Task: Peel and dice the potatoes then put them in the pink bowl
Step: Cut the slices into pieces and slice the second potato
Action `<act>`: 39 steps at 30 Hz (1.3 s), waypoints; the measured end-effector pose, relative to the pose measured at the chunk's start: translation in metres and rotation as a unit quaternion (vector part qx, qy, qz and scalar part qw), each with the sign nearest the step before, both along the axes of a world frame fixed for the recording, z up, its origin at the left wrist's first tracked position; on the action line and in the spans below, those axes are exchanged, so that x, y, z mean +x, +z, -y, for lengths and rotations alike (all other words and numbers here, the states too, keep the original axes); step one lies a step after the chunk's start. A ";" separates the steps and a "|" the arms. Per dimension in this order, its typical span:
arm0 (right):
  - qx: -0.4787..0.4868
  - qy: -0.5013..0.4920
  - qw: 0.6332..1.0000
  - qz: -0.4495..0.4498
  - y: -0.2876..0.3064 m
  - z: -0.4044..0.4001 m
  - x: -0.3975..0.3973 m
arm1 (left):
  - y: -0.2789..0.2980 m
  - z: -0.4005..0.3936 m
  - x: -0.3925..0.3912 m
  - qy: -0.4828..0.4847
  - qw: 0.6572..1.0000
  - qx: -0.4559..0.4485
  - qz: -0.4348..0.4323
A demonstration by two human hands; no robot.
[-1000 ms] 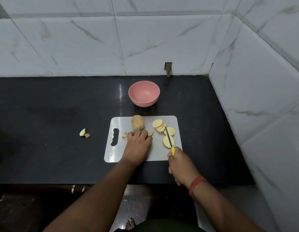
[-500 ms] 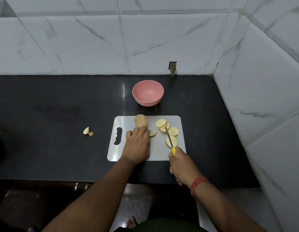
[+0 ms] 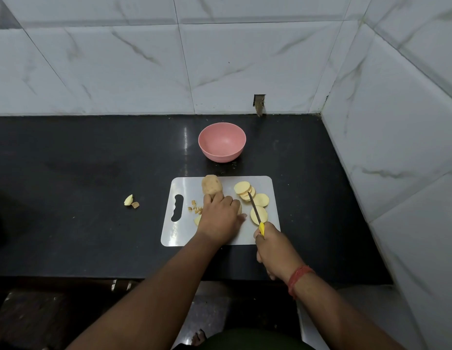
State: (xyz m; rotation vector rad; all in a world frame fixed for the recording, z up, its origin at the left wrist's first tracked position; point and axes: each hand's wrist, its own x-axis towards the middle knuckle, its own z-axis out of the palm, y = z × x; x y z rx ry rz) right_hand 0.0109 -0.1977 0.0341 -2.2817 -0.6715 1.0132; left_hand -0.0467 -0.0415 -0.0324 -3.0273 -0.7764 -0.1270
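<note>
unpeeled potato [image 3: 211, 185] on board | slices [image 3: 252, 200] beside | pink bowl [image 3: 222, 142] upright

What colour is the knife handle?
Yellow; the knife handle shows in the head view, gripped by the right hand.

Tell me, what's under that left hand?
The left hand covers potato pieces on the board; pale bits peek out beside it. How many lie beneath is hidden. The whole potato sits just beyond the fingers.
</note>
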 end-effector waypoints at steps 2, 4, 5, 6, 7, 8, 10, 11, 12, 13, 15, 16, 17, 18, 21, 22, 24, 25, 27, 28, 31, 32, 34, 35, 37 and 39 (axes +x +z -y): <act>-0.005 0.003 1.000 0.002 -0.001 0.000 0.000 | -0.002 0.001 -0.003 0.003 1.000 -0.012 0.024; -0.016 0.007 1.000 0.001 -0.001 0.000 0.001 | -0.002 -0.001 -0.007 0.008 0.999 -0.023 0.038; -0.023 0.010 1.000 -0.002 -0.001 0.000 0.000 | -0.001 -0.003 -0.009 0.003 0.999 -0.030 0.033; -0.030 0.012 0.999 -0.006 -0.002 0.000 0.000 | 0.000 -0.005 -0.010 -0.007 0.999 -0.037 0.025; -0.037 0.014 0.999 -0.011 -0.003 -0.001 0.000 | 0.001 -0.007 -0.011 -0.018 0.999 -0.043 0.016; -0.046 0.016 0.999 -0.016 -0.004 -0.001 0.000 | 0.001 -0.009 -0.010 -0.026 0.998 -0.048 0.009; -0.059 0.019 0.998 -0.024 -0.005 -0.003 -0.002 | 0.002 -0.011 -0.010 -0.034 0.998 -0.054 0.005; -0.064 0.020 0.997 -0.028 -0.004 -0.004 -0.003 | 0.001 -0.012 -0.010 -0.033 0.998 -0.055 0.007; -0.068 0.020 0.997 -0.031 -0.004 -0.006 -0.003 | 0.001 -0.012 -0.010 -0.031 0.998 -0.056 0.011; -0.072 0.021 0.997 -0.034 -0.004 -0.007 -0.004 | 0.001 -0.012 -0.010 -0.029 0.998 -0.058 0.016; -0.076 0.027 0.996 -0.037 -0.004 -0.009 -0.004 | 0.000 -0.012 -0.009 -0.027 0.997 -0.061 0.026; -0.077 0.032 0.996 -0.035 -0.004 -0.010 -0.005 | 0.000 -0.012 -0.008 -0.024 0.997 -0.065 0.030; -0.077 0.037 0.996 -0.033 -0.005 -0.012 -0.005 | -0.001 -0.012 -0.007 -0.021 0.997 -0.071 0.035; -0.080 0.040 0.996 -0.029 -0.006 -0.013 -0.005 | -0.001 -0.012 -0.007 -0.017 0.996 -0.079 0.038; -0.088 0.051 0.995 -0.016 -0.009 -0.017 -0.005 | -0.004 -0.013 -0.007 -0.009 0.994 -0.098 0.047; -0.086 0.055 0.995 -0.006 -0.010 -0.018 -0.004 | -0.004 -0.013 -0.007 -0.009 0.994 -0.101 0.049; -0.071 0.059 0.996 0.020 -0.010 -0.021 -0.003 | -0.005 -0.013 -0.007 -0.011 0.994 -0.102 0.049; -0.070 0.063 0.995 0.026 -0.010 -0.022 -0.002 | -0.004 -0.013 -0.007 -0.012 0.994 -0.102 0.049; -0.074 0.069 0.994 0.030 -0.008 -0.024 -0.001 | -0.004 -0.013 -0.007 -0.014 0.994 -0.101 0.049; -0.073 0.070 0.994 0.032 -0.008 -0.025 -0.001 | -0.004 -0.013 -0.007 -0.016 0.994 -0.098 0.050; -0.068 0.064 0.995 0.031 -0.009 -0.026 0.000 | -0.006 -0.012 -0.009 -0.024 0.995 -0.083 0.049; -0.066 0.062 0.995 0.028 -0.010 -0.026 0.000 | -0.007 -0.012 -0.009 -0.027 0.995 -0.079 0.048; -0.065 0.061 0.996 0.027 -0.011 -0.025 0.000 | -0.009 -0.012 -0.010 -0.030 0.995 -0.082 0.050; -0.064 0.060 0.996 0.028 -0.012 -0.025 0.001 | -0.009 -0.012 -0.011 -0.032 0.994 -0.086 0.052; -0.068 0.067 0.995 0.038 -0.013 -0.024 0.001 | -0.009 -0.012 -0.012 -0.035 0.994 -0.089 0.051; -0.064 0.066 0.995 0.042 -0.013 -0.026 0.001 | -0.008 -0.013 -0.012 -0.038 0.994 -0.089 0.047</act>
